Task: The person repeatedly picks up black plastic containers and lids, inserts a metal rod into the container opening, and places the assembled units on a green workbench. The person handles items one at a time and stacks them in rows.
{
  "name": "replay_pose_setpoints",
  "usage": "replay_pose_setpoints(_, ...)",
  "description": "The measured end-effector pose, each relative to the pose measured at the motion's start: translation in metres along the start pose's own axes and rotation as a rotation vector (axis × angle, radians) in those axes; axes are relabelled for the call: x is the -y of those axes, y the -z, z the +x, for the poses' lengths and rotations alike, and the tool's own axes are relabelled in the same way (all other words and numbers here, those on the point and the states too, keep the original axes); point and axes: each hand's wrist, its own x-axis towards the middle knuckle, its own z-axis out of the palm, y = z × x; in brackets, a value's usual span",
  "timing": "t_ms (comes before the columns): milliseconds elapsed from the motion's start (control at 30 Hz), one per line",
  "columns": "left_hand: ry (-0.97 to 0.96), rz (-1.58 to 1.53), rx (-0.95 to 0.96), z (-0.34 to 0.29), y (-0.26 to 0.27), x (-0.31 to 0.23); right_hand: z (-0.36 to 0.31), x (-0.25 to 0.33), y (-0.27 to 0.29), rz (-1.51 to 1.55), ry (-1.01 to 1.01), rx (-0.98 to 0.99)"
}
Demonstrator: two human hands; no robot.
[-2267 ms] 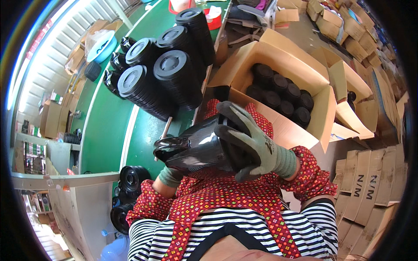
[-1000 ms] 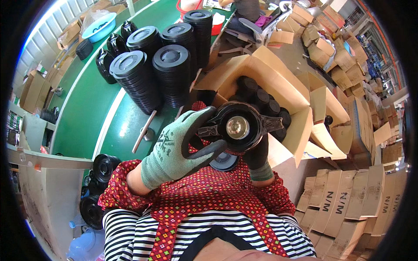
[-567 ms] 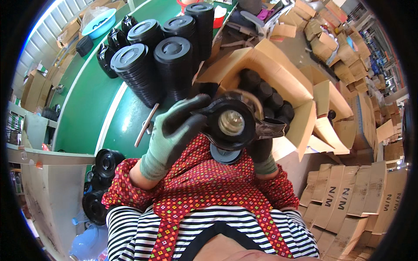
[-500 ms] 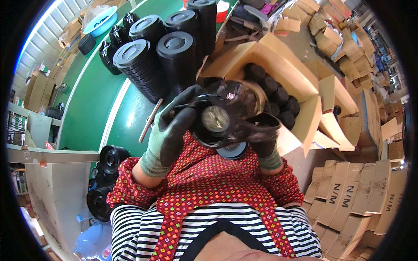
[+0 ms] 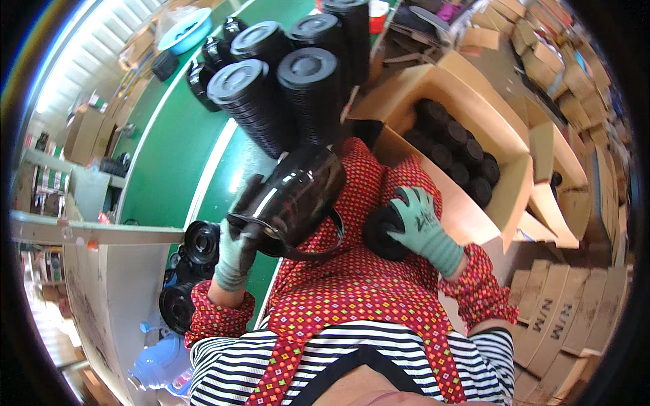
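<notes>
Pitcher [image 5: 305, 193] sits in closed grip of left hand [image 5: 240, 243], apart from lid [image 5: 379, 233] clasped by curled right hand [image 5: 416, 220], with stacked lids [image 5: 308, 91] left near edge of counter [image 5: 162, 169].

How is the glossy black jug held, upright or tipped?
Tipped: the jug slants in the left hand, its long side facing the camera.

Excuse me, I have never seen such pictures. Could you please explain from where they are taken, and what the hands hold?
No machine here: these are a person's own gloved hands. One wide, round-looking camera on the head looks down, so straight edges bend. The left hand holds a shiny black jug, tilted. The right hand has its fingers on a round black piece above the patterned apron. On the green table stand stacks of black lids. At right, an open cardboard box contains dark round things.
</notes>
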Motion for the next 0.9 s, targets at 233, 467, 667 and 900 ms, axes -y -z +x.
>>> replay_pose_setpoints(233, -0.276, 0.455, 0.203, -0.008, 0.011, 0.017, 0.059, -0.019, 0.082, 0.541, -0.134, -0.253)
replay_pose_setpoints(467, -0.672, 0.816, 0.543, 0.021, -0.049, 0.041, 0.237, 0.011, 0.128, 1.140, -0.134, -0.641)
replay_pose_setpoints(667, -0.807, 0.922, 0.635, 0.045, -0.101, 0.090, 0.328, 0.022, 0.102, 0.384, -0.404, -0.535)
replay_pose_setpoints(900, -0.974, 0.916, 0.651, 0.046, -0.116, 0.150, 0.316, -0.006, 0.082, 0.306, -0.342, -0.659)
